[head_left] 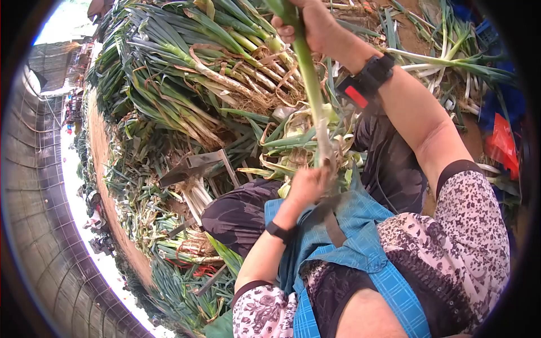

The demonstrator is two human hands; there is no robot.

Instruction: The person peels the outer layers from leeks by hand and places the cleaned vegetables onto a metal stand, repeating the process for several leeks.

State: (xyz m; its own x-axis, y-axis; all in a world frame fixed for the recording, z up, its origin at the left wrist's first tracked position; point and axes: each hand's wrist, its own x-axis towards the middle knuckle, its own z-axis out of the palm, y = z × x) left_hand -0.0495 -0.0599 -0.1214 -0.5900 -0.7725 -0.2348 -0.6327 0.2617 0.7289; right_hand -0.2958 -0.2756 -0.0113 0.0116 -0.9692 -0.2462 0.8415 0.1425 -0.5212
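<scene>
A single large green onion stretches between my two hands, its leaves away from me and its pale root end near my lap. Far out, my right hand is wrapped round the green upper part. My left hand is closed at the white lower end, with its fingertips against the stalk; that spot is slightly blurred. Below the stalk lies a heap of peeled leaves and skins. Beyond it, a big pile of green onions lies with dry, earthy roots toward me.
A metal frame stands left of my knee, by several white stalks. More green onions lie at lower left, others at upper right. A red plastic piece is at right. A mesh-lined wall curves along the left.
</scene>
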